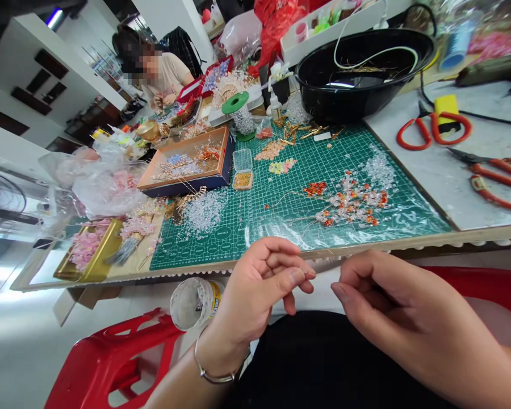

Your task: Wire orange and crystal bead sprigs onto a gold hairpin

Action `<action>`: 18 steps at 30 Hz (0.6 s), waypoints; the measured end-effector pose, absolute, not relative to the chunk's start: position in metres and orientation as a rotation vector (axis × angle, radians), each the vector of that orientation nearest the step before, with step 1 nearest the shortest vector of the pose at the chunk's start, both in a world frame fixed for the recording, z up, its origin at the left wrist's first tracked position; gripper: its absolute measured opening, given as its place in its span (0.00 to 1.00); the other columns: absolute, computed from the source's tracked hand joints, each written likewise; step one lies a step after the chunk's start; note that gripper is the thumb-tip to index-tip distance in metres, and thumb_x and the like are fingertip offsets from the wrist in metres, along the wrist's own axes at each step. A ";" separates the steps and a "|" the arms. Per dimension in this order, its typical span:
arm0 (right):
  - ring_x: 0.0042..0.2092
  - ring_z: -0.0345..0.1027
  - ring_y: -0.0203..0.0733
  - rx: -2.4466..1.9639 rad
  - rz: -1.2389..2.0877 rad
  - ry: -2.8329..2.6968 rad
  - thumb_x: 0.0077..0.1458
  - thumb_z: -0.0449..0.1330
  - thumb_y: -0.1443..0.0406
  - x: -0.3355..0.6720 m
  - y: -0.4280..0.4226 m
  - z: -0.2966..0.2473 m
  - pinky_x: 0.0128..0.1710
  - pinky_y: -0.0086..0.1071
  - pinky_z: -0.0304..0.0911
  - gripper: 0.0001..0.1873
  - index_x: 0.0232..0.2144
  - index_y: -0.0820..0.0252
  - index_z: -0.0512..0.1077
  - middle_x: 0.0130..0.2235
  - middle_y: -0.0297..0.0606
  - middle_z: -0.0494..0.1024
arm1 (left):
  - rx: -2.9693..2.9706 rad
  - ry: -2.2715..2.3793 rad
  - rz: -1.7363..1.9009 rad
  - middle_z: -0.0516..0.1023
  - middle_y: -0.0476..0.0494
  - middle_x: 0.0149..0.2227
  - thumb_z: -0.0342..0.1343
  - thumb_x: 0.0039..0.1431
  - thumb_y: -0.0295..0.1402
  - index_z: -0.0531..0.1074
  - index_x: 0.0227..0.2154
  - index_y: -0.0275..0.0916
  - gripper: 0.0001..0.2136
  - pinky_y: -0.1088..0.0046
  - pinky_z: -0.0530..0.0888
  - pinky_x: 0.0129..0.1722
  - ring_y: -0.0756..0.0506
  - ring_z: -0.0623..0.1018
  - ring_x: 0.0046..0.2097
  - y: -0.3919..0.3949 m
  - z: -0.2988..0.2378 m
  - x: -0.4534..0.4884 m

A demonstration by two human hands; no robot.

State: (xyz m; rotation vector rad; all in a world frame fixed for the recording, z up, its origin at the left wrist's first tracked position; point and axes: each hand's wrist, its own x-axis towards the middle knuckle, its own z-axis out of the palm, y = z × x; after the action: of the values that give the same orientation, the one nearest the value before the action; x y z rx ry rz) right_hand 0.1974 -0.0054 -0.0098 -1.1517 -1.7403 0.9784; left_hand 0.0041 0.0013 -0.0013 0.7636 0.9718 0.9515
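Pinching thin wire [323, 260] below the table edge [409, 241].

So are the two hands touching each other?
Apart. The head view shows a pale strip of background between the pinched fingertips of the left hand and the nearest fingertips of the right hand.

Green gridded cutting mat [281, 210]; red-handled scissors [434, 129]; black basin [361, 85].

I'm seeing the bench [430, 176] carrying a green cutting mat [281, 221] along its near edge. A black basin [361, 79] is sitting behind it, and red scissors [434, 132] and pliers [498, 177] are lying right of it.
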 end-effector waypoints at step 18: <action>0.18 0.55 0.30 -1.145 0.950 -1.790 0.59 0.56 0.65 0.196 -0.002 -0.015 0.16 0.23 0.53 0.12 0.24 0.55 0.65 0.18 0.26 0.63 | 1.212 1.199 0.881 0.85 0.51 0.40 0.64 0.64 0.29 0.78 0.44 0.46 0.08 0.83 0.75 0.31 0.52 0.83 0.40 -0.008 0.005 0.004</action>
State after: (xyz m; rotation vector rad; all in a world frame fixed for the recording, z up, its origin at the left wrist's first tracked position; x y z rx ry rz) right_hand 0.1961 -0.0016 -0.0148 -1.1452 -1.7902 0.9497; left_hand 0.0040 -0.0078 0.0047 1.2125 1.1992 0.8810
